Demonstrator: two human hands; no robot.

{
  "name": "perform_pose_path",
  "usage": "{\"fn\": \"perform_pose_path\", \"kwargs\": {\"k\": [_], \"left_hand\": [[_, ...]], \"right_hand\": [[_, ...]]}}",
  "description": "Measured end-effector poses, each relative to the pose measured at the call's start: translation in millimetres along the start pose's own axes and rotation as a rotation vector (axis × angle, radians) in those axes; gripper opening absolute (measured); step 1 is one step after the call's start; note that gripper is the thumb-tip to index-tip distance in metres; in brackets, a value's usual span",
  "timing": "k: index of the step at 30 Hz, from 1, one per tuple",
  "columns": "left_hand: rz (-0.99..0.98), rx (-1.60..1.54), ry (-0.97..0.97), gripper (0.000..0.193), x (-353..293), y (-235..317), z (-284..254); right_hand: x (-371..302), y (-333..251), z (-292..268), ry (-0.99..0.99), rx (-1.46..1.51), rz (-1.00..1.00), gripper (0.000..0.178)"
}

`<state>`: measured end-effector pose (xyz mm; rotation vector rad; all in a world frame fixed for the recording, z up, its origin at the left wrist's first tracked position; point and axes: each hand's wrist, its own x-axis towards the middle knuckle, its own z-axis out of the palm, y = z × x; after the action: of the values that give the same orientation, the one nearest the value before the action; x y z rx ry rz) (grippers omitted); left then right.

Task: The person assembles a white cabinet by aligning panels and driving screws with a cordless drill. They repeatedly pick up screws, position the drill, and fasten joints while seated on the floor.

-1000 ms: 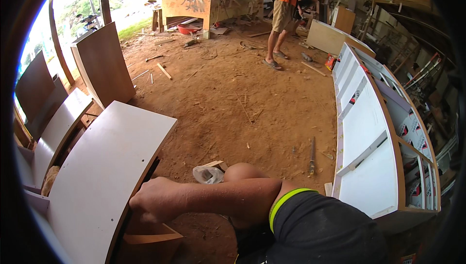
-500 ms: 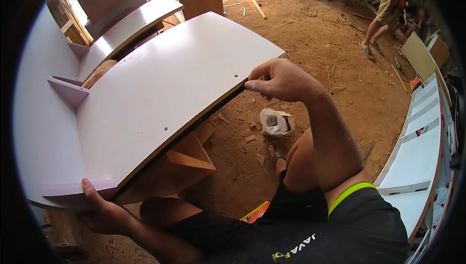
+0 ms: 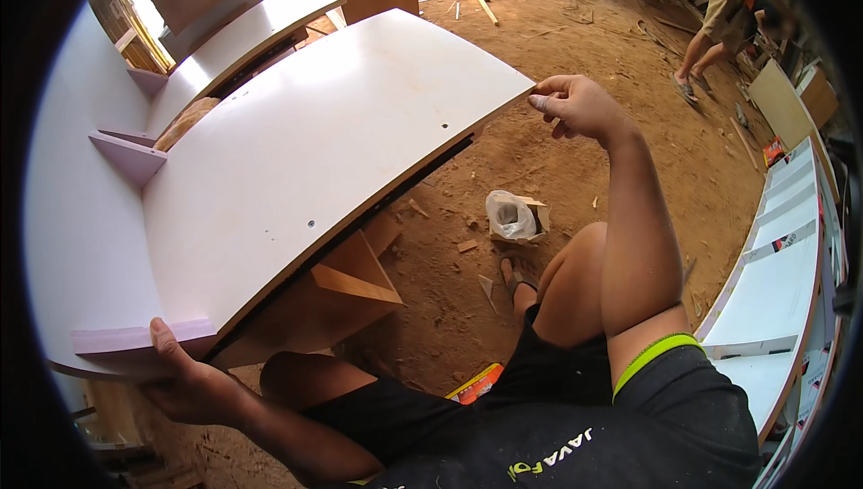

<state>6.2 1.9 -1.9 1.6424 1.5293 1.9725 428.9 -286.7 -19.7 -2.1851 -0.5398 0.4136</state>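
Observation:
A long white board (image 3: 297, 138) with a dark lower edge lies in front of me, joined at its left end to a large white panel (image 3: 90, 219). Small lilac pieces stick out from that panel; the nearest is a lilac strip (image 3: 144, 336). My left hand (image 3: 198, 390) grips the near edge there, thumb up against the strip and fingers hidden below. At the board's far right corner, my right hand (image 3: 580, 110) has its thumb and fingertips bent together on the corner. Two small holes show in the board's top.
Wooden pieces (image 3: 355, 278) stand under the board. On the dirt floor sits a small box with a clear plastic bag (image 3: 511, 217), near my foot. White framed panels (image 3: 764, 300) lean at the right. Another person (image 3: 719, 22) bends over at the far right. Behind stands another white-topped piece (image 3: 247, 40).
My right hand has slid along the board's edge, away from me and rightward, from beside the hole to the far corner. My left hand keeps its grip.

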Motion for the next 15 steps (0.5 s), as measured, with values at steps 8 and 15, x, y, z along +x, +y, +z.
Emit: {"fn": "perform_pose_path", "kwargs": {"k": [8, 15], "left_hand": [[0.050, 0.108, -0.027, 0.066, 6.1, -25.5, -3.6], [0.126, -0.123, 0.012, 0.103, 14.3, -40.0, 2.5]], "right_hand": [[-31.0, -5.4, -54.5, 0.464, 0.157, -0.053, 0.034], [-2.7, 180.4, -68.4, 0.590, 0.389, 0.083, 0.039]]}}
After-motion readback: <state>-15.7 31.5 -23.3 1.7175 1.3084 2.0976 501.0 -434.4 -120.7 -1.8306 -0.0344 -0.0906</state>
